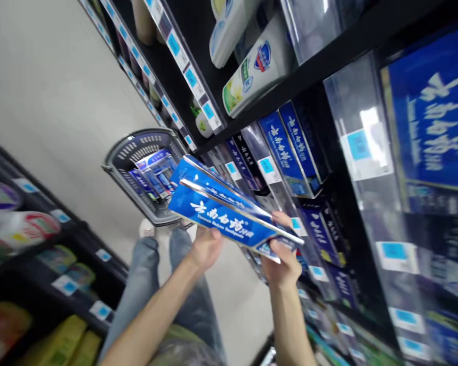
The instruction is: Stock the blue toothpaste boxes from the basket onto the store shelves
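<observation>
Two long blue toothpaste boxes (219, 216) with white lettering lie together in front of me, tilted down to the right. My left hand (207, 248) grips their lower edge near the middle, the thumb on the front face and the other fingers hidden beneath. At the right end my right hand (283, 259) is closed around the boxes, its thumb across the front. Beyond their left end, a dark shopping basket (164, 219) on the floor contains several packaged goods, among them a blue-and-white pack (158, 168).
Shelves on the right hold more blue toothpaste cartons (280, 147), with clear price strips (269, 170) along the edges. A white bottle (255, 66) lies above them. Another shelf (80, 239) with packaged goods stands left. The pale aisle floor (57, 86) runs between; my legs (141, 284) show below.
</observation>
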Available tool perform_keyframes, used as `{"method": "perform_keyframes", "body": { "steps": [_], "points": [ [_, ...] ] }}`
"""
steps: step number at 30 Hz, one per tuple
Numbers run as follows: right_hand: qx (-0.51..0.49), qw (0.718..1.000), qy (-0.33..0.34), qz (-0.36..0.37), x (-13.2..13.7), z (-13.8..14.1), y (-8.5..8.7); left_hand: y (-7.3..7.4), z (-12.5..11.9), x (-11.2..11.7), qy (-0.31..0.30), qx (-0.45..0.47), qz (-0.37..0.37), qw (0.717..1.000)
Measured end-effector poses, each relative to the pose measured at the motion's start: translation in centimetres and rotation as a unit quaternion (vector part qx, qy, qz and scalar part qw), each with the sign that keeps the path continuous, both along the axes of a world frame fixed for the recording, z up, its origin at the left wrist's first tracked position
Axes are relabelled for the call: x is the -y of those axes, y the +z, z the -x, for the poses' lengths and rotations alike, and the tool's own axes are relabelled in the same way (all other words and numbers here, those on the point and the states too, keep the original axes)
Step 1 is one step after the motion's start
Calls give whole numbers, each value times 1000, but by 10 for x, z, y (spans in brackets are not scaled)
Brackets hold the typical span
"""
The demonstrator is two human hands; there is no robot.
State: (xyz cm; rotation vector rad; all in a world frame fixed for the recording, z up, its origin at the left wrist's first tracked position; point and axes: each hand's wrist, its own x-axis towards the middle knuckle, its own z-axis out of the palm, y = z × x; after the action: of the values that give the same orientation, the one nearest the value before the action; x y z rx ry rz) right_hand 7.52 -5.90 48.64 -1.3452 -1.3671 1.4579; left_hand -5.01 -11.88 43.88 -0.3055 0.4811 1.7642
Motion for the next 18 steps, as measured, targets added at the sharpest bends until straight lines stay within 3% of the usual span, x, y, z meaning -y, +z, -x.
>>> {"method": "perform_keyframes", "body": {
  "steps": [4, 7, 12, 15, 18],
  "points": [
    [-53, 979, 93, 172, -1, 41, -7, 7, 36, 20, 100, -54, 185, 976],
    [-110, 958, 102, 243, 7, 59, -8, 3, 56, 31, 129, -82, 219, 964],
    [-119, 963, 135, 202, 20, 65, -12, -5, 71, 41, 143, -111, 226, 957],
    [-79, 975, 166, 126, 25, 64, -16, -8, 70, 43, 145, -126, 219, 957],
    [-32, 983, 152, 102, 27, 63, -18, -12, 66, 44, 136, -139, 221, 956]
  ]
}}
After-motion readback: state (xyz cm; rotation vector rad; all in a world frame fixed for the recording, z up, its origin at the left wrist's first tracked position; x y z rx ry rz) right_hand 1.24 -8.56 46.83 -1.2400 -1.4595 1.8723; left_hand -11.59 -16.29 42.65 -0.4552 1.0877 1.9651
